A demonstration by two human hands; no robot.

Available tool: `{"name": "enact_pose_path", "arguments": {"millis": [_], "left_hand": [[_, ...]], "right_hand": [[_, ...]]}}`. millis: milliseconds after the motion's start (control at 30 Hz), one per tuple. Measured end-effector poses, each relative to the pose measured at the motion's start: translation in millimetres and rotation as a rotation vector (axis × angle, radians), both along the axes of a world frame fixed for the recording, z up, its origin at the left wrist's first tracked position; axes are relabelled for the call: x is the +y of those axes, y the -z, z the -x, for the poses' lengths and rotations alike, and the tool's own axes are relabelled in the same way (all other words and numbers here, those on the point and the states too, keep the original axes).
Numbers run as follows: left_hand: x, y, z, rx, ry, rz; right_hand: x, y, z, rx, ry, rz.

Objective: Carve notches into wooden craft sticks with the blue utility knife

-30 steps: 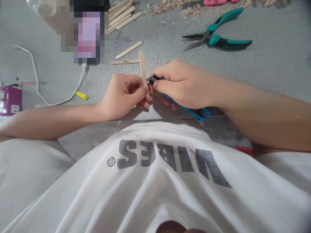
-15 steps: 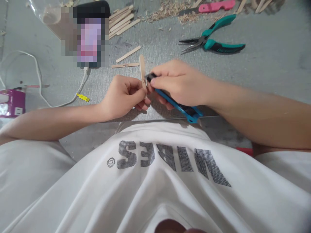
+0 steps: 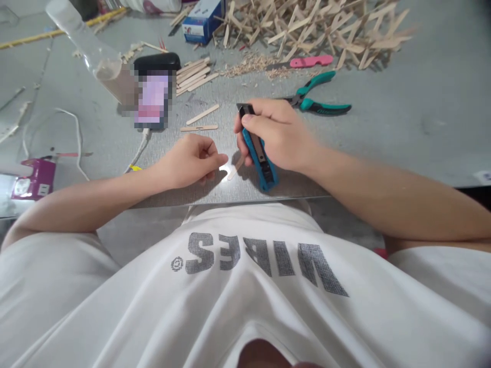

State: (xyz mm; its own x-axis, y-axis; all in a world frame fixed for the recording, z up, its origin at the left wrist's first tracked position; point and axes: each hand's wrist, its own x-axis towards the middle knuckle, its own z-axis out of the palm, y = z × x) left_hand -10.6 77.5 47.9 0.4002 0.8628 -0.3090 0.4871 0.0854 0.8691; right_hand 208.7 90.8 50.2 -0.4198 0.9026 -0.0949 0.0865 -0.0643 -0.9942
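Observation:
My right hand [image 3: 282, 130] is wrapped round a blue and black utility knife [image 3: 264, 171], its blade end pointing away from me. Below those fingers a wooden craft stick [image 3: 236, 168] slants near the table edge, its upper end partly hidden by the hand; whether it is touched I cannot tell. To the left, my left hand [image 3: 195, 161] is closed, thumb against curled fingers, just short of the stick. What it pinches, if anything, does not show. Beyond it lie a plain craft stick [image 3: 202, 114] and a notched craft stick [image 3: 199, 128].
Needle-nose pliers [image 3: 326, 108] and a pink-handled saw [image 3: 310, 61] lie beyond my right hand, beside wood shavings [image 3: 249, 66]. Farther back is a heap of joined sticks [image 3: 307, 25]. A phone [image 3: 153, 97], a bottle [image 3: 111, 76] and a stick pile [image 3: 194, 76] stand left.
The stick that stood upright in my left hand is now low on the table side, apart from that hand. The knife has turned more upright and away from it. The view has tilted up.

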Motion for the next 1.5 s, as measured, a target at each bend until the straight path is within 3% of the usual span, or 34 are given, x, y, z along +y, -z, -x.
{"name": "enact_pose_path", "arguments": {"millis": [233,367,467,567,667,733,867,967,1133,1333,1500], "left_hand": [[-7.3,28.3,-13.8,-0.559,0.039,-0.093],[-10.5,28.9,-16.6,-0.599,0.078,-0.049],[-13.5,23.9,-14.1,-0.582,0.066,-0.004],[-14.4,26.6,-11.1,-0.591,0.116,-0.079],[-12.7,34.7,-6.7,-0.561,0.194,-0.156],[-11.2,39.3,-3.1,-0.506,0.209,-0.173],[-8.1,44.7,2.7,-0.485,0.224,-0.219],[-5.8,49.1,5.0,-0.490,0.175,-0.224],[-5.9,56.3,2.7,-0.645,0.236,-0.204],[-11.8,49.8,-3.7,-0.729,0.129,-0.061],[-14.4,41.8,-8.5,-0.714,0.098,-0.019]], "right_hand": [[-11.3,3.6,17.6,0.070,0.068,-0.204],[-0.6,-4.8,13.1,-0.082,0.010,-0.365],[33.0,-14.5,-15.1,-0.187,-0.012,-0.488],[74.3,-17.0,-63.6,-0.364,-0.076,-0.622],[104.8,-5.4,-115.6,-0.692,-0.118,-0.801],[114.9,8.0,-140.5,-0.759,-0.148,-0.830],[115.9,32.6,-153.1,-1.016,-0.270,-0.925],[110.7,40.3,-145.1,-1.131,-0.244,-0.924],[113.0,47.4,-141.7,-1.088,-0.173,-0.885],[126.2,55.5,-139.1,-0.793,-0.101,-0.826],[99.7,44.5,-116.7,-0.511,0.013,-0.793]]}}
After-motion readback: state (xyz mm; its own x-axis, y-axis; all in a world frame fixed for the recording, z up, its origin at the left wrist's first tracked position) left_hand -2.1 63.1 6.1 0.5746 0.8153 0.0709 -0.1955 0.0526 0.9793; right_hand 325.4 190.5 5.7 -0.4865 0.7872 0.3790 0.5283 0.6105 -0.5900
